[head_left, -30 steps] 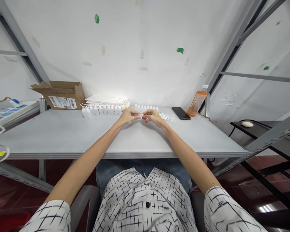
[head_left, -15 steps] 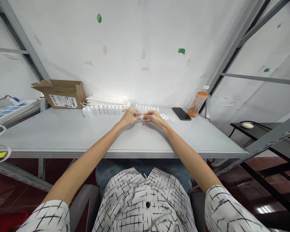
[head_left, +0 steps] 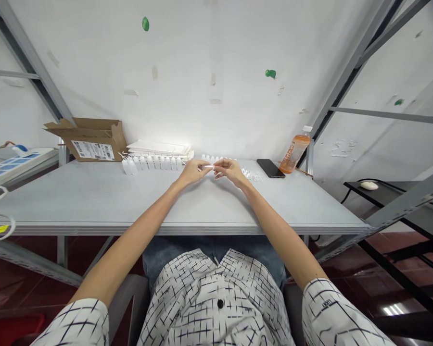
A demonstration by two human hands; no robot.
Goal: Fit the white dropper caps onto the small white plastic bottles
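My left hand (head_left: 192, 172) is closed around a small white plastic bottle (head_left: 208, 166), which lies level between my two hands above the table. My right hand (head_left: 231, 171) pinches at the bottle's right end; whatever small part is between those fingers is hidden. To the left stands a row of small white squeeze bottles (head_left: 153, 164), several of them with thin tips on top. Behind my hands, partly covered by them, is another row of white bottles (head_left: 216, 157). Small clear-white pieces (head_left: 251, 175) lie scattered just right of my right hand.
An open cardboard box (head_left: 95, 140) and a stack of white sheets (head_left: 159, 148) stand at the back left. On the right are a black phone (head_left: 271, 168) and a bottle of orange drink (head_left: 295, 153). The grey table (head_left: 216, 206) ends at a front edge near my lap.
My hands have risen slightly and the white bottle now shows more level between them. The camera view has shifted a little. The things on the table stay where they were.
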